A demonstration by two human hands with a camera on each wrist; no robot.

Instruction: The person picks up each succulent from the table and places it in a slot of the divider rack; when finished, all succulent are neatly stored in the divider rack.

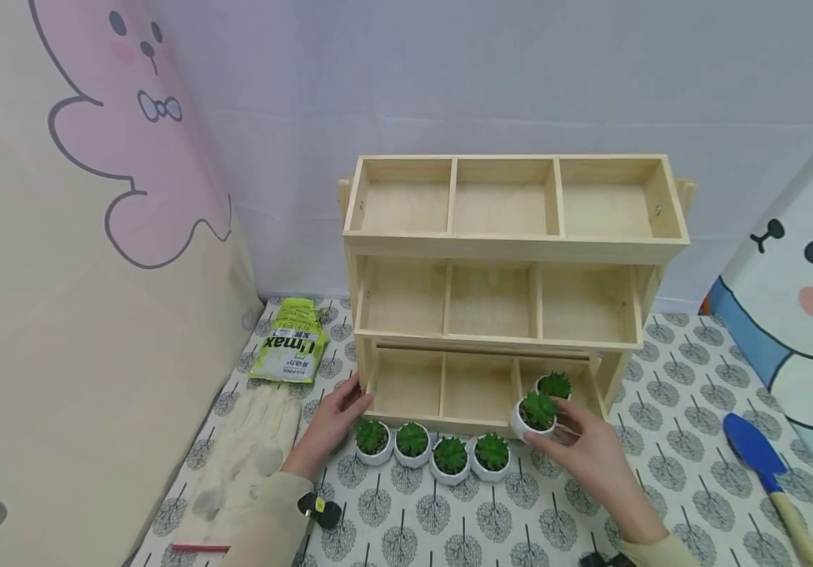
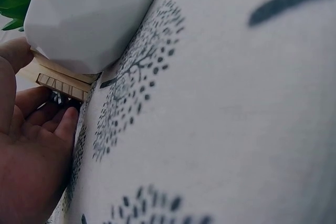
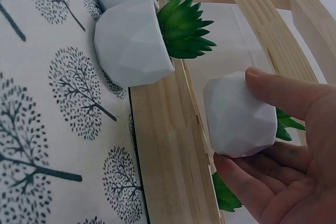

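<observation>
A three-tier wooden shelf (image 1: 515, 250) stands at the back, each tier split into three compartments. My right hand (image 1: 586, 449) pinches a small succulent in a white faceted pot (image 3: 239, 116), held just above the front board of the bottom tier at its right compartment. Another potted succulent (image 1: 555, 384) sits inside that compartment, partly hidden behind the held one. My left hand (image 1: 333, 421) grips the left end of the bottom tier, thumb and fingers on either side of the wood. Several potted succulents (image 1: 451, 457) stand in a row before the shelf.
A green-and-white bag (image 1: 289, 346) lies left of the shelf, with a pair of pale gloves (image 1: 243, 457) nearer the front. On the right lies a blue trowel (image 1: 756, 449) with a wooden handle. A tree-patterned cloth (image 1: 689, 441) covers the table.
</observation>
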